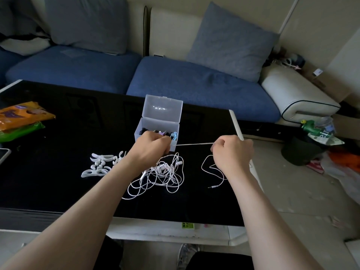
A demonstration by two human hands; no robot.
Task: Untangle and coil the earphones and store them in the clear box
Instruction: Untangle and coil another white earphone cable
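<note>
**Desk:** Where do the white earphones (163, 173) sit?

**Me:** Mostly in a tangled heap on the black table (58, 156), just in front of the open clear box (155, 124). I have one stretch pulled taut between both hands.

**Desk:** Grips?

**Me:** My left hand (153, 143) is clenched round the cord beside the box. My right hand (232, 152) pinches it further along, and the plug (210, 187) end trails loose below.

**Desk:** How would you free it?

**Me:** I'd judge gentle tension best. Feed slack out of the heap and never yank, or the knots may tighten. Work from the plug end towards the buds
</note>
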